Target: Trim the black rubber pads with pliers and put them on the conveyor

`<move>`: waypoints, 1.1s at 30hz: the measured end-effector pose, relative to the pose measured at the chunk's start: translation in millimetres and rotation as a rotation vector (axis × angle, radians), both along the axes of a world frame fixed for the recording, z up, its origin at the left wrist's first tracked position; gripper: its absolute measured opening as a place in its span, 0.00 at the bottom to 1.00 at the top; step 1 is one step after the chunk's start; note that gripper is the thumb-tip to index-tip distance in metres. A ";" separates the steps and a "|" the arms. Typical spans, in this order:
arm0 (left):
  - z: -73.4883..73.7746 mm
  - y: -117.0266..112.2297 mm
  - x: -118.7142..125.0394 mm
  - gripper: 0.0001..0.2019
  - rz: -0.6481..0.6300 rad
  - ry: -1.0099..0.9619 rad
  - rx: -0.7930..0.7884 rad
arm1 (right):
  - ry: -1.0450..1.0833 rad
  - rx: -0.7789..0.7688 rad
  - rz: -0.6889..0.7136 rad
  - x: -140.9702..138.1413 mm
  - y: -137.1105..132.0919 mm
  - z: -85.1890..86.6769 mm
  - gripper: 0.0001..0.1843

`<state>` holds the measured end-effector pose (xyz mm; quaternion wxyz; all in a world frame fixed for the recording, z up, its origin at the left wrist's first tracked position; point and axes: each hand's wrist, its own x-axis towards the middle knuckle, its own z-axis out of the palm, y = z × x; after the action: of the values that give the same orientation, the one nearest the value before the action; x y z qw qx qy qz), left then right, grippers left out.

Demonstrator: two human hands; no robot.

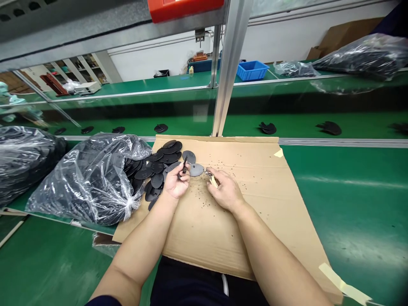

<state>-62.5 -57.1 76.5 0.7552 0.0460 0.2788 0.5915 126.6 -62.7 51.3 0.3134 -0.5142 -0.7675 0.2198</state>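
Note:
My left hand (177, 182) pinches a thin black part (184, 165), seen nearly edge-on, in front of the disc pile. My right hand (227, 189) is closed around a small pair of metal nippers (208, 173) with a pale covering on the handle; their tip is close to a grey disc (196, 170). Whether the tip touches that disc I cannot tell. Another grey disc (189, 156) lies just beyond my left fingers. Heaped black discs (157, 167) spill from a clear plastic bag (92, 178) onto the cardboard sheet (204, 229) under my hands. Small dark scraps dot the cardboard.
A second filled bag (25, 161) stands far left. Past the cardboard, spaced black parts (267, 128) lie on a green conveyor belt (188, 121). A metal post (230, 68) rises at the cardboard's far edge. A blue bin (252, 70) sits on the far bench.

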 end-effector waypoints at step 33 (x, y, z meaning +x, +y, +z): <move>-7.5 -4.0 7.5 0.07 -0.224 0.297 0.139 | -0.136 0.018 0.203 -3.0 -12.6 13.4 0.25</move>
<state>-55.0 -61.1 69.0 0.7618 0.2155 0.3390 0.5082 123.5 -75.3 64.6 0.2414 -0.4449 -0.8369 0.2083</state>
